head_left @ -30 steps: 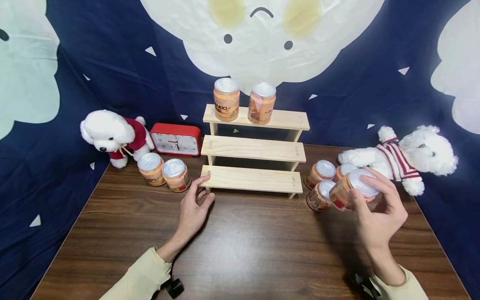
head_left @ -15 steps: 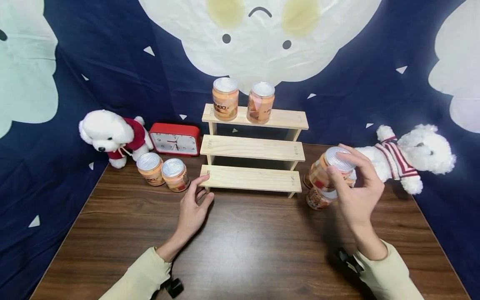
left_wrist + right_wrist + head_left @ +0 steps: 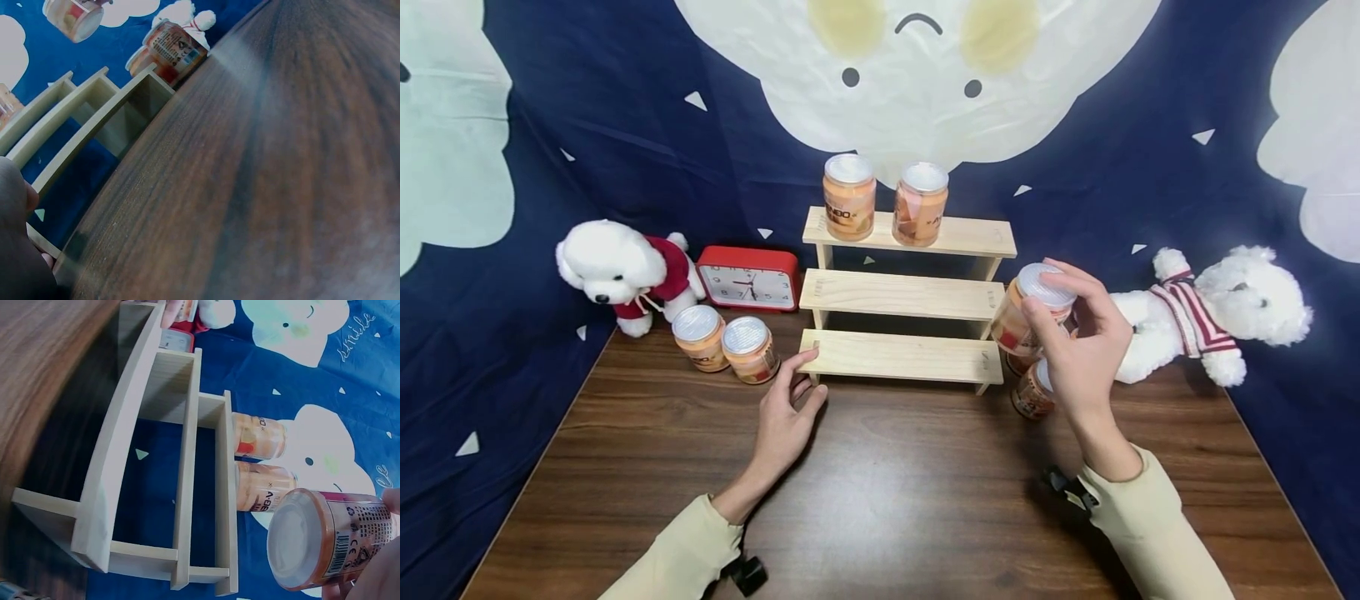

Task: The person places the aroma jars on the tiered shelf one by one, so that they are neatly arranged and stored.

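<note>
While right fingers [image 3: 1088, 289] grip silver-lidded, barcoded orange jar [image 3: 344, 534], left fingers [image 3: 787, 375], parted, touch wooden shelf [image 3: 898, 357].

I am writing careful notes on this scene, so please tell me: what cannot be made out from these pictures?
Head view: the jars on the table at the right are partly covered by the held jar and the right hand, so I cannot count them surely.
Left wrist view: the left hand is cut off by the left edge.
Right wrist view: fine print on the held jar's label is too small to read.
</note>
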Demonstrator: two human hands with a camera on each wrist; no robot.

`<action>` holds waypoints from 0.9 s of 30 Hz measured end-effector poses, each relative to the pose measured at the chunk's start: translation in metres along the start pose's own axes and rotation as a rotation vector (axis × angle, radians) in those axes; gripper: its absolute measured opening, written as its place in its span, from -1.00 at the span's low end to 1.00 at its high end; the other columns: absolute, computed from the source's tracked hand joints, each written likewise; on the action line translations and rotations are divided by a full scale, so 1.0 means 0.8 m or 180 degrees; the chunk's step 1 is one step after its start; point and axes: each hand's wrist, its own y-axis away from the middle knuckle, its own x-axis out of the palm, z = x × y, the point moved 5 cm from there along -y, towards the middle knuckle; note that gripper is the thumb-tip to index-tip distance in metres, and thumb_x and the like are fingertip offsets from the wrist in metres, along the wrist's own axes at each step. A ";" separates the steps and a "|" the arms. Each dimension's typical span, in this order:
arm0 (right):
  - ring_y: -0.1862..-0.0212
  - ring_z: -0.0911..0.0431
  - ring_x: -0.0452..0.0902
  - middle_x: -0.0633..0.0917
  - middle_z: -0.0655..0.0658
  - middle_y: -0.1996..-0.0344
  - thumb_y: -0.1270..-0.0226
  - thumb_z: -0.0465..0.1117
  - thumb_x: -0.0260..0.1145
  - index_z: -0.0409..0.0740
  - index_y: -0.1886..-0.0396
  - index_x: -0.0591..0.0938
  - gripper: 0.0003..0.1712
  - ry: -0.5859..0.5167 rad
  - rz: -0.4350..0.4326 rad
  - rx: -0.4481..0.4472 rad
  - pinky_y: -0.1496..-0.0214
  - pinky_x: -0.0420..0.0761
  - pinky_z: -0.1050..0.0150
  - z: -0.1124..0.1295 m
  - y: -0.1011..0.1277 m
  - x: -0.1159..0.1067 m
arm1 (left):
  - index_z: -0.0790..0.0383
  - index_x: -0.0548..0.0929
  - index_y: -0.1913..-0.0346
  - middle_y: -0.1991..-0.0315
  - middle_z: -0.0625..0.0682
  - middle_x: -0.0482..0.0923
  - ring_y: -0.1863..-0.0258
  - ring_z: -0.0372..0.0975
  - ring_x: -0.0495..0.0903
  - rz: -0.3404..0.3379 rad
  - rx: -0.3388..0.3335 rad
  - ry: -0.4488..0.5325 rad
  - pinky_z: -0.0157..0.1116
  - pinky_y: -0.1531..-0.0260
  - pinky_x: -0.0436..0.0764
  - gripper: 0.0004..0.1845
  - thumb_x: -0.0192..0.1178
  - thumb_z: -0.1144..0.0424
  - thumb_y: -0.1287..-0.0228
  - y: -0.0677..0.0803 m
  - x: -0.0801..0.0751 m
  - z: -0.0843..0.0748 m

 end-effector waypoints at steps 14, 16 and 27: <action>-0.15 -0.05 0.75 0.79 -0.40 -0.13 -0.22 -0.47 0.59 -0.55 0.01 0.78 -0.65 0.0182 -0.0045 -0.0098 -0.07 0.73 0.32 -0.014 -0.030 0.016 | 0.21 0.63 -0.46 -0.49 0.22 0.57 -0.23 -0.13 0.68 0.0029 0.0093 0.0037 -0.41 -0.36 0.67 -0.40 0.36 0.55 -0.38 -0.001 -0.001 0.010; -0.14 -0.05 0.75 0.80 -0.37 -0.12 -0.21 -0.47 0.59 -0.55 0.02 0.78 -0.66 0.0164 -0.0070 -0.0096 -0.10 0.74 0.31 -0.017 -0.034 0.020 | 0.21 0.62 -0.47 -0.50 0.17 0.57 -0.27 -0.10 0.67 0.0046 -0.0050 -0.0011 -0.35 -0.39 0.66 -0.39 0.35 0.56 -0.38 0.000 -0.003 0.008; -0.19 -0.03 0.73 0.82 -0.18 -0.11 -0.22 -0.44 0.60 -0.50 0.01 0.80 -0.65 0.0125 -0.0101 -0.0059 -0.25 0.73 0.26 -0.032 -0.052 0.041 | 0.22 0.62 -0.47 -0.52 0.20 0.56 -0.31 -0.04 0.65 0.0055 0.0066 0.0039 -0.32 -0.40 0.68 -0.39 0.35 0.58 -0.38 0.001 -0.002 0.002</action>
